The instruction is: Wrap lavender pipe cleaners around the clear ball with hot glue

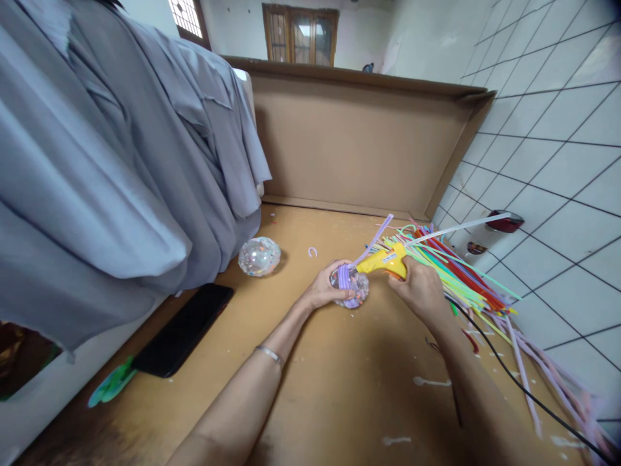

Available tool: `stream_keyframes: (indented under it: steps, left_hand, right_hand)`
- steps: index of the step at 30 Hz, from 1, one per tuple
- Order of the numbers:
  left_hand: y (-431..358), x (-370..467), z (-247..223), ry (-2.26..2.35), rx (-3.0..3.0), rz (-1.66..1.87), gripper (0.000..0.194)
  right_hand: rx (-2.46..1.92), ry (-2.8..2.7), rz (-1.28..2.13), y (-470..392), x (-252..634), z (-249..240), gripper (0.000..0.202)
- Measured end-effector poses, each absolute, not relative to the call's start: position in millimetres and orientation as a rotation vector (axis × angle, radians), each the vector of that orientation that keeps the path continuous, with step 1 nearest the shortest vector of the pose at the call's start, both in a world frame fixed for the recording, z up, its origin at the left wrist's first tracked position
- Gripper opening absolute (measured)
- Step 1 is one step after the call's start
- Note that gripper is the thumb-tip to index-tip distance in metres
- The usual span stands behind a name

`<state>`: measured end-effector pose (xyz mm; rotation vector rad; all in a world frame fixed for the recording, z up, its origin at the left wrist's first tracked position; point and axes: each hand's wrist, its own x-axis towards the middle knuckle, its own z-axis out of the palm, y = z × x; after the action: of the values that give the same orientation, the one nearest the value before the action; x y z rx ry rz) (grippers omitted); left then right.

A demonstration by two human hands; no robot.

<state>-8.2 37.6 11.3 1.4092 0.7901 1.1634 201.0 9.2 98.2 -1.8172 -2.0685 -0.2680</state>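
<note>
My left hand (326, 285) grips a clear faceted bowl (359, 294) that has small coloured specks on it. Purple pipe cleaner (345, 278) runs in rows across the bowl, and its loose end sticks up to the upper right. In my right hand (421, 285) is a yellow glue gun (385, 260), with a long clear glue stick (456, 226) jutting from its back. The gun's nozzle points left and meets the bowl's upper edge, close to the purple strip. Whether glue is coming out cannot be seen.
A second clear bowl (259, 256) stands left on the brown table. Nearby lie a black phone (187, 330), green scissors handles (112, 383) and a small purple curl (313, 252). Many coloured pipe cleaners (446, 268) and a black cord (504, 372) lie right, beside the tiled wall.
</note>
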Motion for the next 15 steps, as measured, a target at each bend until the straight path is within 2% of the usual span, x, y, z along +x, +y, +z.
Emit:
stream_keyframes:
  steps: [15]
  left_hand:
    - [38.6,-8.3,9.0,0.785,1.409,1.166,0.081]
  right_hand:
    - [-1.862,-2.077,-0.241,9.7,199.2,99.4,0.020]
